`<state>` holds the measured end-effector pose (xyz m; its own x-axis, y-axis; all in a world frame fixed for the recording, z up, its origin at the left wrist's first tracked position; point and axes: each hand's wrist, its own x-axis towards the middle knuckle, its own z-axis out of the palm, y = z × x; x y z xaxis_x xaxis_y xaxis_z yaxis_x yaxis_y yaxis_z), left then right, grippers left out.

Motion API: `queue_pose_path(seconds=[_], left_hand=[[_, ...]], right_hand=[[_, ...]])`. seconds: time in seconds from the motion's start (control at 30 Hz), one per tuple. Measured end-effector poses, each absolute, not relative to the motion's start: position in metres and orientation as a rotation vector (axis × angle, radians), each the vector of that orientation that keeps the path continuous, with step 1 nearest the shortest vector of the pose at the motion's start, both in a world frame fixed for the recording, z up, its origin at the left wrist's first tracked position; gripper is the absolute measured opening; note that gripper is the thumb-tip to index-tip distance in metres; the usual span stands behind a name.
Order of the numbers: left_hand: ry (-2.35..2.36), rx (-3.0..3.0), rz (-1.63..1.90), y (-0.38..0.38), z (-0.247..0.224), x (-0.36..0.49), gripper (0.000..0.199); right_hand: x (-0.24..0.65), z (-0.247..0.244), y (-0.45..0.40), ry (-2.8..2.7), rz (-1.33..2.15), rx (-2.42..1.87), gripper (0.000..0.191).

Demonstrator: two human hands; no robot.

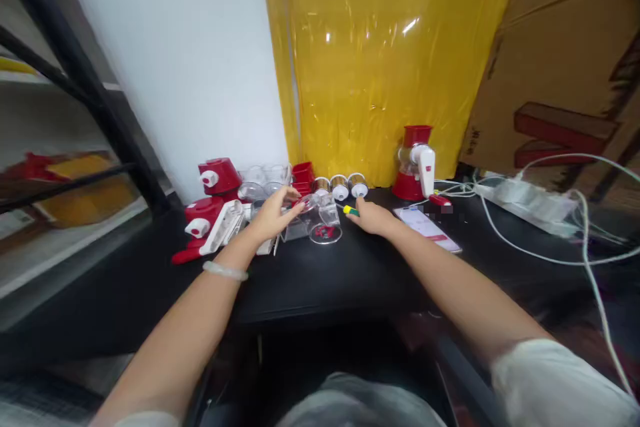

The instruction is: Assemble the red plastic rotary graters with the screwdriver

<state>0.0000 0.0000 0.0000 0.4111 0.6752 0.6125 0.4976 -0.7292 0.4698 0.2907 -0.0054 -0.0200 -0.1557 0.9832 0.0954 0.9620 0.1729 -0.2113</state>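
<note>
My left hand (275,213) is at the clear plastic housing (329,213), its fingers apart along the left side; whether they grip it is hard to tell. Inside the housing's round opening some red pieces (326,233) show. In my right hand (371,216) is a screwdriver with a yellow and green handle (351,211), its thin shaft pointing left towards the housing. Just behind stand three metal drums with white ends (341,188) in a row. Red square parts (303,177) sit behind my left fingers.
Red bases (220,175), white crank arms (223,227) and clear housings (265,175) crowd the left. An assembled red and white grinder (417,163) stands back right, near a phone (428,228). Farther right lie a power strip (527,200) and white cables (587,267).
</note>
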Motion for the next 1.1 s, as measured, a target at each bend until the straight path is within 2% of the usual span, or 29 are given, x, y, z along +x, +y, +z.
queue_pose_path(seconds=[0.3, 1.1], left_hand=[[1.046, 2.568, 1.269, -0.004, 0.008, -0.001, 0.026], [0.992, 2.658, 1.286, -0.012, 0.013, 0.005, 0.029]], right_hand=[[0.291, -0.023, -0.004, -2.247, 0.178, -1.901, 0.048], [0.29, -0.02, -0.008, -2.231, 0.186, -1.921, 0.043]])
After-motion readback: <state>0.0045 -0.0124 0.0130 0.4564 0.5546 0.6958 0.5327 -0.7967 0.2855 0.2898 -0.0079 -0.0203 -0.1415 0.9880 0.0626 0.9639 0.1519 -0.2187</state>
